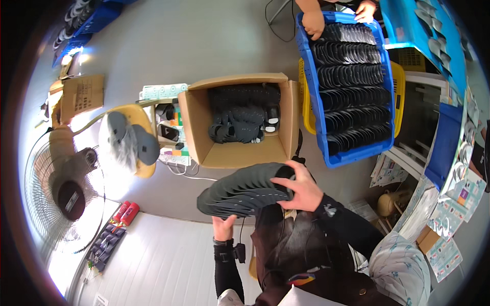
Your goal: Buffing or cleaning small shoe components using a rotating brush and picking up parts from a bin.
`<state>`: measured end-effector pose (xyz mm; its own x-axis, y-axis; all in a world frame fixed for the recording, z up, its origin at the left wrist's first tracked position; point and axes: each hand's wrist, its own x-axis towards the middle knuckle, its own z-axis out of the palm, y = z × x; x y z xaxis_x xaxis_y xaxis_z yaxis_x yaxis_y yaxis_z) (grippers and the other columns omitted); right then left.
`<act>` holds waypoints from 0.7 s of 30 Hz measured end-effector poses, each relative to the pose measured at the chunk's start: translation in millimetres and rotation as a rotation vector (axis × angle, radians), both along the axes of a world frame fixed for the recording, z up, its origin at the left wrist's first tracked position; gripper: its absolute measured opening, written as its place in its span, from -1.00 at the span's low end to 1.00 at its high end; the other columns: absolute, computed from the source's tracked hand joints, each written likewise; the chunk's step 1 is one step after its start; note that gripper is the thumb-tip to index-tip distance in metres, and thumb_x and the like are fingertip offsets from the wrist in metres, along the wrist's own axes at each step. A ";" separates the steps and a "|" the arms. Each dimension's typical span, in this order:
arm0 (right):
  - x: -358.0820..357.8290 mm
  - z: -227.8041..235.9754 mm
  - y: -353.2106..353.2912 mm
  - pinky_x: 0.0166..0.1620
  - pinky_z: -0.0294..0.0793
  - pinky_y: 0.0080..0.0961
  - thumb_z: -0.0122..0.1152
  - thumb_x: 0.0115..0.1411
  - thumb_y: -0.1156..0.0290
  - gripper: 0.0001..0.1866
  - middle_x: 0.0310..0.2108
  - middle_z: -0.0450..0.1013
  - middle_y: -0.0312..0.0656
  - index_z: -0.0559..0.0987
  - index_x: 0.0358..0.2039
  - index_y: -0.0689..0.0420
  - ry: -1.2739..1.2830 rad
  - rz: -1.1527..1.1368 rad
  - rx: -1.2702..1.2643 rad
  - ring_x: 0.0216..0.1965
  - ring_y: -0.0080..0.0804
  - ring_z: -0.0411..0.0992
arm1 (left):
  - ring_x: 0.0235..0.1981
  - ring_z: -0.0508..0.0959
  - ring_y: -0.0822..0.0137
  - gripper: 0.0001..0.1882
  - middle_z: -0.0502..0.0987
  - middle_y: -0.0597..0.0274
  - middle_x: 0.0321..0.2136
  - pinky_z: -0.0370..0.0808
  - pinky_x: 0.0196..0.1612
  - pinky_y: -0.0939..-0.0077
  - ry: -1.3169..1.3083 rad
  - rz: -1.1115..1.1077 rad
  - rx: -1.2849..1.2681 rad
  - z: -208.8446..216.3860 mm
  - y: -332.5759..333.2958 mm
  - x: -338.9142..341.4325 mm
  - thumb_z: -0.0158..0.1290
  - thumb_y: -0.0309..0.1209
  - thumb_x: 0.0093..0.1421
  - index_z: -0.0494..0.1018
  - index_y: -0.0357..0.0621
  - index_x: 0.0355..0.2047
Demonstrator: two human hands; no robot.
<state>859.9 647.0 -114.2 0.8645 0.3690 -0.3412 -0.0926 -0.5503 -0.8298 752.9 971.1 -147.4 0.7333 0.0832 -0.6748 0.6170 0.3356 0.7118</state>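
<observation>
A long stack of thin, dark grey curved pieces (245, 191) is held in front of my body, the pieces nested one against another. My right hand (302, 189) grips its right end, thumb and fingers spread around the last pieces. Below the left end, my left hand (223, 227) supports the stack; its fingers are mostly hidden behind it. Just beyond stands an open cardboard box (224, 157), with bundles of similar dark pieces (237, 122) lying inside. White ends show at the right side of those bundles.
Another person's hands (313, 24) hold the far end of a blue crate (333, 162) filled with rows of dark curved pieces. A yellow crate (399, 102) sits beneath it. At left are a chair (145, 168) bearing a plastic bag, a fan (71, 199) and red fire extinguishers (129, 214).
</observation>
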 end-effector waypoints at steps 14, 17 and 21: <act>-260.8 194.7 -97.3 0.18 0.38 -0.22 0.58 -0.29 0.36 -0.06 0.18 0.21 0.10 0.41 0.21 0.12 -0.180 -0.830 -0.380 0.19 0.05 0.28 | 0.08 0.47 0.22 0.04 0.47 -0.05 0.04 0.39 0.19 0.39 -0.471 -0.780 -0.109 166.5 -212.3 31.4 0.50 -0.23 -0.11 0.13 -0.39 0.24; -338.8 183.7 -113.5 0.12 0.40 -0.24 0.60 -0.27 0.54 -0.16 0.11 0.24 0.02 0.39 0.09 0.27 -0.362 -1.180 -0.174 0.11 -0.08 0.34 | 0.05 0.47 0.25 -0.06 0.46 -0.02 0.01 0.41 0.14 0.36 -0.553 -1.084 -0.095 226.0 -286.4 30.1 0.51 -0.28 -0.12 0.20 -0.37 0.15; -385.0 171.0 -119.1 0.23 0.34 -0.20 0.63 -0.18 0.09 -0.07 0.14 0.23 0.09 0.42 0.16 0.26 -0.242 -1.332 -0.247 0.19 -0.02 0.27 | -0.02 0.53 0.29 -0.14 0.50 0.01 -0.05 0.50 0.08 0.35 -0.703 -1.312 -0.212 238.4 -374.1 6.5 0.49 -0.41 -0.10 0.20 -0.40 0.10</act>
